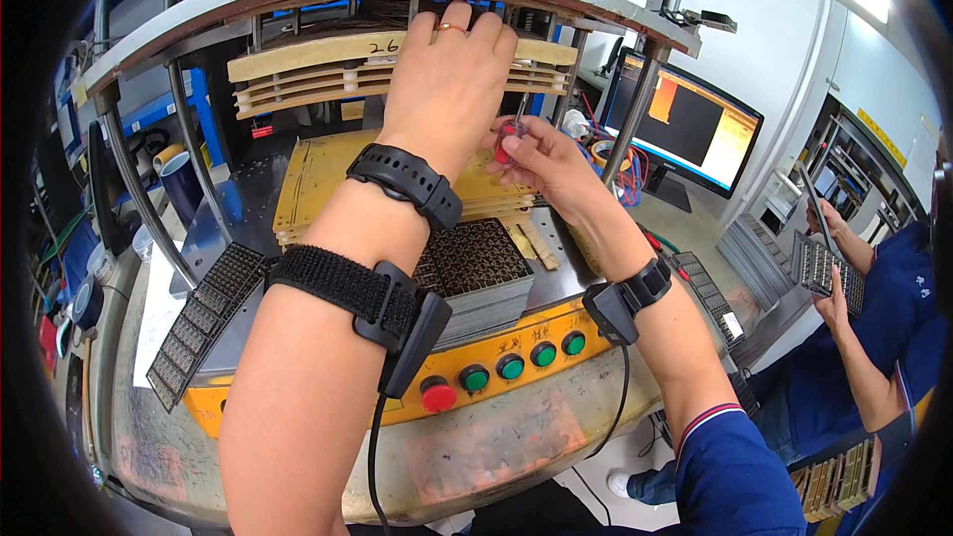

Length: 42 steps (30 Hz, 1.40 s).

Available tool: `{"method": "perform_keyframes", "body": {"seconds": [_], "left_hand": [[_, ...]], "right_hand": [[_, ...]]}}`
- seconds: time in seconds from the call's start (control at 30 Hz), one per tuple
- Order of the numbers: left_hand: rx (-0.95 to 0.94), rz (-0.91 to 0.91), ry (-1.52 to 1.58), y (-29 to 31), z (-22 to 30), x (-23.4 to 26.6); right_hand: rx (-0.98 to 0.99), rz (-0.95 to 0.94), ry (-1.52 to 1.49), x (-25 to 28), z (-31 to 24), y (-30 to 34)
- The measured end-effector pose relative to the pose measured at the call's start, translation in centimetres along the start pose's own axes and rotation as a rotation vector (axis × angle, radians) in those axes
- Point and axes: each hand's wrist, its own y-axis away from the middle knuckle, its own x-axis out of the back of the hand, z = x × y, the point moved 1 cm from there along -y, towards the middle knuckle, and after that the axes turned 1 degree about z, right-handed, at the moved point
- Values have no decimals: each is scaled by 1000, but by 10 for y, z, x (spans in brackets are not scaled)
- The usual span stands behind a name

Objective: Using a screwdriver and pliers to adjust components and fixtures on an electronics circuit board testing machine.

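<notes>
My left hand point(454, 65) reaches up over the front edge of a yellow layered plate fixture point(298, 62) hung under the machine's upper plate. Its fingers curl over the top edge; their tips and anything in them are hidden. Just below and to the right, my right hand point(544, 161) grips a screwdriver by its red, partly clear handle point(510, 142). The shaft points up toward the right part of the hung fixture; I cannot make out what its tip meets. Beneath lies a lower yellow plate fixture point(328, 174), with a stack of dark gridded trays point(481, 263) in front.
Steel posts point(635, 114) flank the press. A red button point(438, 394) and several green buttons point(510, 366) line its yellow front. Gridded panels point(208, 323) lean at both sides. A monitor point(685, 124) stands right; beyond, a co-worker point(884, 308) holds gridded trays.
</notes>
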Motion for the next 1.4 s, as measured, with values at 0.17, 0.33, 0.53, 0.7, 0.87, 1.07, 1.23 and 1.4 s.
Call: {"method": "perform_keyframes", "body": {"seconds": [0.17,0.33,0.53,0.7,0.87,1.07,1.23,1.4], "left_hand": [[11,-2,-7,0,-1,3],[10,-23,-8,-1,0,3],[6,-13,5,-1,1,3],[1,-29,-13,0,0,2],[2,-22,-20,-1,1,3],[3,-33,-20,-2,0,3],[-7,-28,-36,-1,-1,3],[-21,-40,-24,-2,0,5]], "right_hand": [[-34,-1,208,4,0,-1],[-60,4,202,5,6,1],[-38,-34,-446,15,7,-7],[-47,70,-607,-2,-6,-13],[-51,37,-688,3,-3,-17],[-103,58,-721,6,1,-23],[-129,51,-740,5,0,-24],[-110,88,-717,3,-2,-23]]}}
